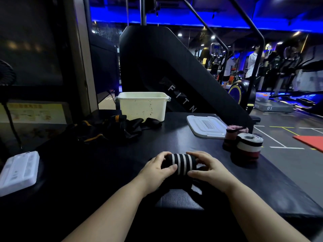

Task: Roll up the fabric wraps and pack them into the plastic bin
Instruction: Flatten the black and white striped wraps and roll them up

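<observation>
One black wrap with four white stripes (181, 163), rolled, lies on the black table (174, 137) clasped at its ends by left hand (157, 169) and right hand (208, 169), two finished rolls (244, 145) standing at right, one white plastic bin (143, 105) beyond.

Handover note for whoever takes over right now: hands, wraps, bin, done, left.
Left hand and right hand: both gripping the black white-striped wrap, mid-roll on the black table.
Done: two finished rolls, pink roll and white-black-red roll, stand at the table's right edge.
White bin is open; its contents are not visible. Lid lies beside it.
Left: finish this roll, roll the loose black wraps, pack all.
</observation>
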